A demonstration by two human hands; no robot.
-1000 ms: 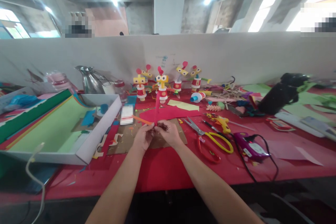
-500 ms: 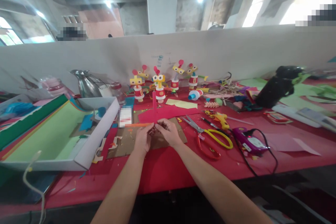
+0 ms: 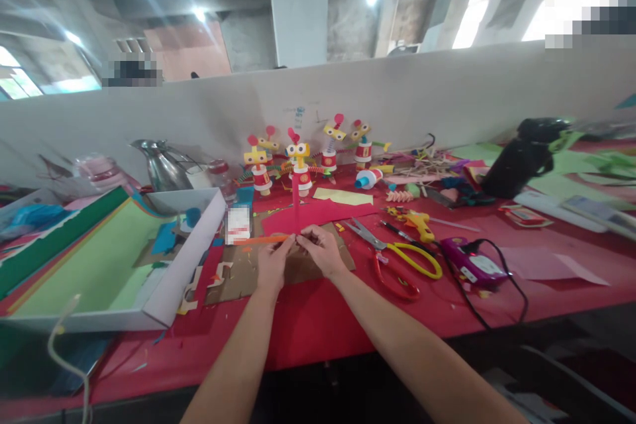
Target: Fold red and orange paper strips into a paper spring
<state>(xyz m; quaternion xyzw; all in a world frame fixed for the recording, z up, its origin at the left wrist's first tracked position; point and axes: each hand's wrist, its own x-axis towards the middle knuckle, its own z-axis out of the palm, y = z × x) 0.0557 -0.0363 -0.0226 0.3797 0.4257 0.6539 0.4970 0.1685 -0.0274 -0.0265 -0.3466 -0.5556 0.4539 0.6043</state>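
My left hand (image 3: 272, 264) and my right hand (image 3: 324, 253) meet fingertip to fingertip above a sheet of brown cardboard (image 3: 238, 286). Between them they pinch two narrow paper strips where their ends come together. The orange paper strip (image 3: 263, 239) points left from the fingers, and the red paper strip (image 3: 296, 209) points away from me, roughly at a right angle to it. Fingers cover the joint, so how the ends overlap is hidden. Just beyond my hands lies a piece of red paper (image 3: 328, 213).
Scissors (image 3: 382, 252) with red and yellow handles lie right of my hands, near a yellow glue gun (image 3: 420, 225) and a purple corded device (image 3: 474, 264). Several paper-cup figures (image 3: 302, 177) stand along the partition (image 3: 422, 93). A white box (image 3: 163, 291) of coloured paper is at left.
Both hands keep pinching the strips, with a small shift of the fingers at the joint. The red strip leans slightly more to the right. The camera view has shifted a little.
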